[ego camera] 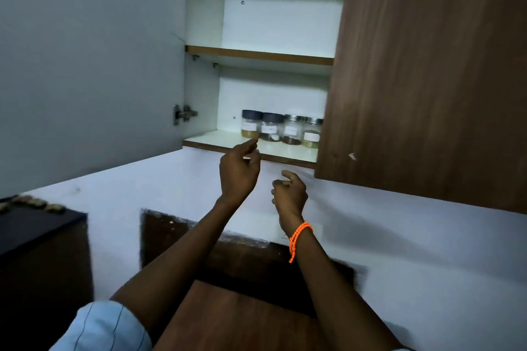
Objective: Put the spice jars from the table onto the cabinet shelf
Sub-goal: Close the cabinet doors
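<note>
Looks like this one's pretty much wrapped up, at least from what's visible. Four small clear spice jars sit in a row on the white bottom shelf [225, 141] of the open wall cabinet, pushed toward the right and back: the dark-lidded jar of yellowish powder [251, 124] on the left, the dark-lidded jar with dark spice and a white label [271, 128] touching it, then the silver-lidded jar with brown spice [292, 129], and the silver-lidded jar of greenish-tan spice [312, 133] at the far right, partly tucked behind the brown wood-grain cabinet door [427, 74]. The upper shelf [256, 54] shows nothing on it from this angle. Both hands are raised in front of the shelf edge and carry nothing: the left hand [239, 172] has a loose, relaxed grip with fingers lightly curled, its fingertips just below the leftmost jar but not touching it; the right hand [289, 192], with the orange cord bracelet [298, 238] on its wrist, hangs a bit lower, grip also loosely curled and empty. The brown wooden desk [242, 319] is only partly in view, and no jars show on that part, so I can't say for sure whether any are left.
</note>
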Demonstrator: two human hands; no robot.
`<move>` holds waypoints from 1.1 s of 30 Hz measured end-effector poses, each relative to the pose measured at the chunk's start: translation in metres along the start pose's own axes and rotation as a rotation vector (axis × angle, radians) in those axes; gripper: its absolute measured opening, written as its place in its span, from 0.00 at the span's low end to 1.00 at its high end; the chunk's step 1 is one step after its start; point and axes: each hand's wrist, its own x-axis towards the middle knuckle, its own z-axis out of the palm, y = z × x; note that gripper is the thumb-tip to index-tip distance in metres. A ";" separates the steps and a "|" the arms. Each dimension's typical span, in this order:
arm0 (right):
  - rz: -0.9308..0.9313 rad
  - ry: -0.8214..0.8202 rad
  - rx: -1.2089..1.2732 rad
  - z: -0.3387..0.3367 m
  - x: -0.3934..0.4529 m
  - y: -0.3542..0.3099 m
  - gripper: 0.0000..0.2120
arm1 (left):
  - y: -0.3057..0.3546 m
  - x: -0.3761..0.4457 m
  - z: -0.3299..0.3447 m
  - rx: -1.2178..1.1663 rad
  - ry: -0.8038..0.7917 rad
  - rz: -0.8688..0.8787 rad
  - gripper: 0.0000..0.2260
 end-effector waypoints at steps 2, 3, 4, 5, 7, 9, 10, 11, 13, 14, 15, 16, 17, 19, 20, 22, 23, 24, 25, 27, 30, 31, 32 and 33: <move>-0.016 -0.098 0.005 0.032 -0.018 -0.004 0.17 | -0.002 0.006 -0.042 0.030 0.079 0.015 0.13; -0.023 -0.149 0.013 0.049 -0.030 -0.008 0.17 | -0.001 0.010 -0.064 0.049 0.126 0.027 0.12; -0.031 -0.200 0.020 0.065 -0.042 -0.013 0.17 | 0.001 0.016 -0.087 0.063 0.175 0.050 0.12; -0.043 -0.252 0.025 0.082 -0.056 -0.018 0.17 | 0.006 0.021 -0.110 0.079 0.223 0.088 0.12; -0.086 -0.364 0.031 0.114 -0.086 -0.030 0.17 | 0.017 0.030 -0.155 0.127 0.305 0.207 0.13; -0.151 -0.462 0.035 0.140 -0.118 -0.041 0.16 | 0.029 0.039 -0.198 0.219 0.372 0.347 0.15; -0.188 -0.502 0.039 0.152 -0.132 -0.047 0.16 | 0.035 0.043 -0.217 0.280 0.411 0.411 0.15; -0.220 -0.536 0.047 0.162 -0.147 -0.052 0.16 | 0.040 0.046 -0.235 0.335 0.454 0.467 0.16; -0.269 -0.582 0.062 0.181 -0.173 -0.065 0.16 | 0.050 0.050 -0.268 0.407 0.532 0.557 0.16; -0.301 -0.589 0.061 0.188 -0.185 -0.072 0.16 | 0.055 0.052 -0.282 0.429 0.557 0.593 0.16; -0.342 -0.592 0.058 0.195 -0.197 -0.078 0.16 | 0.059 0.054 -0.295 0.446 0.578 0.618 0.16; -0.381 -0.600 0.061 0.200 -0.207 -0.085 0.16 | 0.063 0.055 -0.306 0.463 0.597 0.630 0.16; -0.412 -0.620 0.075 0.204 -0.217 -0.090 0.17 | 0.066 0.056 -0.317 0.486 0.618 0.619 0.17; -0.472 -0.670 0.112 0.210 -0.235 -0.100 0.17 | 0.067 0.060 -0.337 0.560 0.681 0.502 0.19; -0.521 -0.680 0.118 0.213 -0.241 -0.103 0.17 | 0.065 0.064 -0.346 0.602 0.708 0.390 0.22; -0.618 -0.682 0.103 0.218 -0.252 -0.108 0.20 | 0.055 0.071 -0.365 0.608 0.671 0.098 0.27; -0.649 -0.682 0.099 0.219 -0.256 -0.110 0.22 | 0.048 0.074 -0.373 0.533 0.591 -0.056 0.28; -0.675 -0.683 0.097 0.221 -0.259 -0.110 0.24 | 0.043 0.076 -0.380 0.401 0.488 -0.198 0.28; -0.700 -0.681 0.090 0.222 -0.262 -0.110 0.26 | 0.039 0.077 -0.385 0.249 0.385 -0.314 0.26; -0.743 -0.679 0.065 0.224 -0.265 -0.106 0.30 | 0.031 0.074 -0.393 0.032 0.273 -0.409 0.24; -0.771 -0.695 0.065 0.217 -0.264 -0.099 0.37 | 0.024 0.065 -0.400 -0.117 0.228 -0.417 0.25; -0.790 -0.695 0.073 0.212 -0.263 -0.094 0.39 | 0.021 0.062 -0.401 -0.149 0.201 -0.412 0.25; -0.820 -0.690 0.082 0.207 -0.262 -0.090 0.40 | 0.020 0.060 -0.401 -0.176 0.168 -0.405 0.24; -0.852 -0.678 0.091 0.200 -0.261 -0.084 0.41 | 0.019 0.058 -0.399 -0.194 0.128 -0.394 0.22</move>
